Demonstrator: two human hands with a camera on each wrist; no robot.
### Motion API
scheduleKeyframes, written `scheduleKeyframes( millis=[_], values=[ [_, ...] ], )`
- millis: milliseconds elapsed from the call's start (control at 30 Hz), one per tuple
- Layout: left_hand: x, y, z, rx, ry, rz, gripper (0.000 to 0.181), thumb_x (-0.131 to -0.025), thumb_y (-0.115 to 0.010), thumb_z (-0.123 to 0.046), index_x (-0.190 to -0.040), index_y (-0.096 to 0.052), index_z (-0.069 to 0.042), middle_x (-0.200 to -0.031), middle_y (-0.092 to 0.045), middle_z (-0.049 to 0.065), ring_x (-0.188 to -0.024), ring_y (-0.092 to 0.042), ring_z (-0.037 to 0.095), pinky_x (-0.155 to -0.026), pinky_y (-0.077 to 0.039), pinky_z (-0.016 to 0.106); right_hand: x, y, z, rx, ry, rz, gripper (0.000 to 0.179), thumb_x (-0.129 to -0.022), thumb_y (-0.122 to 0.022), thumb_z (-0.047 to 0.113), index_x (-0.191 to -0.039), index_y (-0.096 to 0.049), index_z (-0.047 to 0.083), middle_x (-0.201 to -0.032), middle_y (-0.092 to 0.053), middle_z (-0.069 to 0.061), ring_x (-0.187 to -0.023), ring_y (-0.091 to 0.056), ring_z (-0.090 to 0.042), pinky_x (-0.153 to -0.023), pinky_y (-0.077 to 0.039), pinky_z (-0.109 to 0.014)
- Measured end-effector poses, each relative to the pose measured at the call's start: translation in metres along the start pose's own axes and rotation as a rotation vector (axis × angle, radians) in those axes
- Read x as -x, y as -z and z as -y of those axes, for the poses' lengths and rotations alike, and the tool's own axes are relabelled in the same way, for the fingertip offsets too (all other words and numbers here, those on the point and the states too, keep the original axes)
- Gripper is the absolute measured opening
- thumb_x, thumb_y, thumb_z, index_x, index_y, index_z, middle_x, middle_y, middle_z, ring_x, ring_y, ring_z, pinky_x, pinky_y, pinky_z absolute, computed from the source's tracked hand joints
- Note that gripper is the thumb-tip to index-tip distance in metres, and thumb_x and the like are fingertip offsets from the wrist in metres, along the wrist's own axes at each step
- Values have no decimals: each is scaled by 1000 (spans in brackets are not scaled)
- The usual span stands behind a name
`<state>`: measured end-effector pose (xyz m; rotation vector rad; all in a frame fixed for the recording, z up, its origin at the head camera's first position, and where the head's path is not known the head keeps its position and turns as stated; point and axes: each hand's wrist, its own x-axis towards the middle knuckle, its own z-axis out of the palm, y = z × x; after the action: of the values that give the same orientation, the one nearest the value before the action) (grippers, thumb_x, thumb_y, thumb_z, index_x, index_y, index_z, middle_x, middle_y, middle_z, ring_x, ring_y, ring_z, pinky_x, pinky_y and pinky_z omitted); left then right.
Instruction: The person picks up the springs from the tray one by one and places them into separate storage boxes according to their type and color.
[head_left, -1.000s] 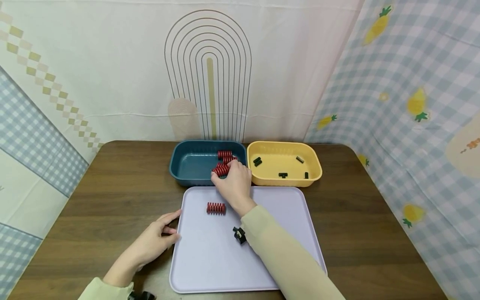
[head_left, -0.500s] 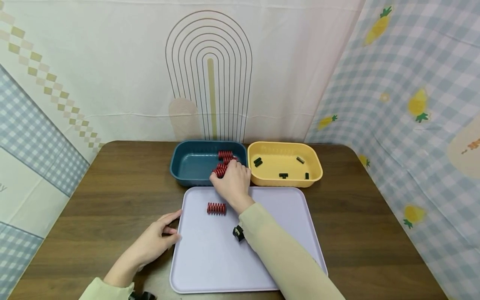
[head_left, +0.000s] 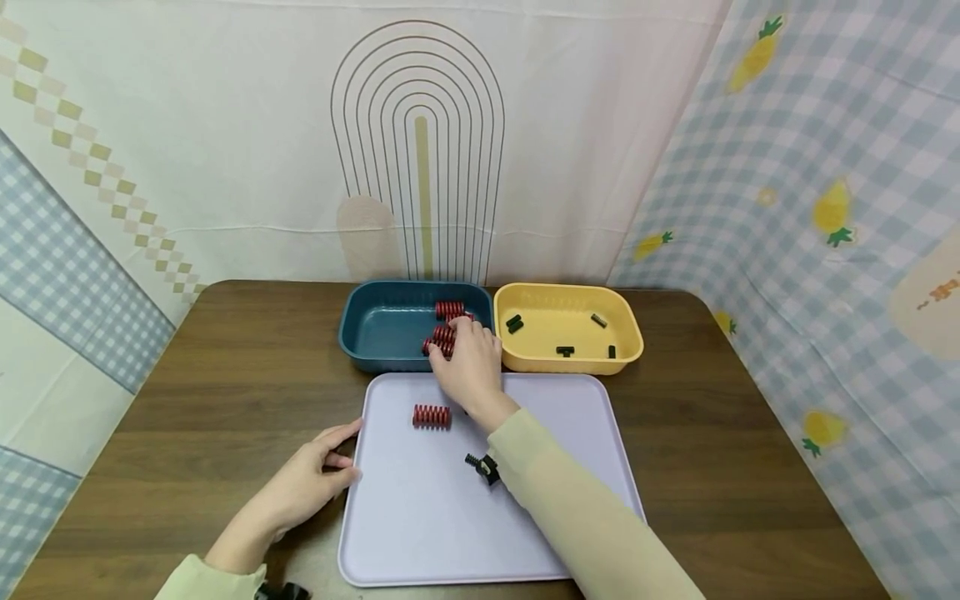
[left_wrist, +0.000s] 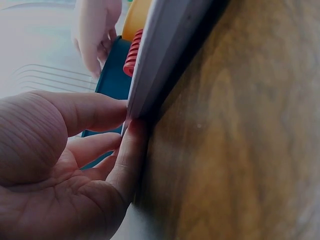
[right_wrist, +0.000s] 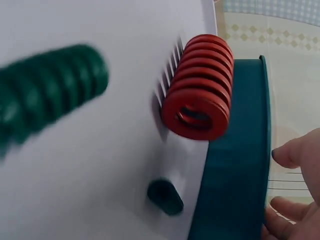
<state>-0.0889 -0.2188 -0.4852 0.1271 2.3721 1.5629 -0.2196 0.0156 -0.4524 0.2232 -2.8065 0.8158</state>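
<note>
In the head view my right hand (head_left: 471, 358) is over the right end of the dark blue bin (head_left: 378, 333), among several red coil springs (head_left: 450, 309). Its thumb and fingers stand apart in the right wrist view, with nothing showing between them. My left hand (head_left: 318, 471) touches the left edge of the lilac tray (head_left: 420, 517) with its fingertips. On that tray lies a red spring (head_left: 432, 417). Two dark green springs also lie there; the larger one (right_wrist: 55, 85) and the smaller one (right_wrist: 165, 196) show in the right wrist view, while my right arm partly covers them in the head view.
A yellow bin (head_left: 540, 364) holding several small dark springs stands right of the blue bin, both behind the tray. Under everything is a dark wooden table (head_left: 225, 375). Patterned cloth (head_left: 247, 125) hangs behind and at the sides. A black wrist camera (head_left: 487, 469) sits by my right sleeve.
A red spring that my right hand held tilted in the blue bin now lies level there, and the thumb has shifted slightly right. The left hand stays at the tray edge.
</note>
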Motion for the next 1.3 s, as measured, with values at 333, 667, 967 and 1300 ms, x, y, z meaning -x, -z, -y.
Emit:
scheduleKeyframes(
  millis=[333, 667, 967, 1300],
  values=[
    [0, 1, -1, 8, 5, 11, 67, -88, -67, 0, -148, -39, -9, -147, -36, 13, -104, -55, 24, -77, -50, 25, 24, 33, -23, -120, 132, 130, 48, -89, -70, 37, -125, -56, 9, -116, -59, -7, -104, -51, -18, -92, -42, -37],
    [-1, 1, -3, 5, 18, 12, 67, -88, -67, 0, -148, -40, -9, -147, -37, 13, -104, -55, 24, -78, -50, 25, 52, 52, -63, -187, 198, 307, 53, -84, -74, 40, -126, -58, 11, -116, -58, -3, -106, -53, -16, -91, -45, -35],
    [1, 3, -3, 9, 17, 16, 67, -88, -67, -1, -148, -39, -9, -147, -36, 13, -104, -55, 24, -77, -50, 25, 69, 57, -77, -225, 271, 581, 51, -84, -76, 36, -127, -59, 13, -113, -59, -1, -100, -56, -16, -88, -46, -34],
    [0, 2, -3, 21, 17, 17, 68, -88, -67, 0, -148, -39, -9, -147, -36, 13, -104, -55, 25, -77, -50, 25, 76, 48, -87, -300, 227, 709, 47, -74, -83, 39, -112, -64, 20, -105, -59, 7, -98, -54, -11, -89, -44, -30]
  ],
)
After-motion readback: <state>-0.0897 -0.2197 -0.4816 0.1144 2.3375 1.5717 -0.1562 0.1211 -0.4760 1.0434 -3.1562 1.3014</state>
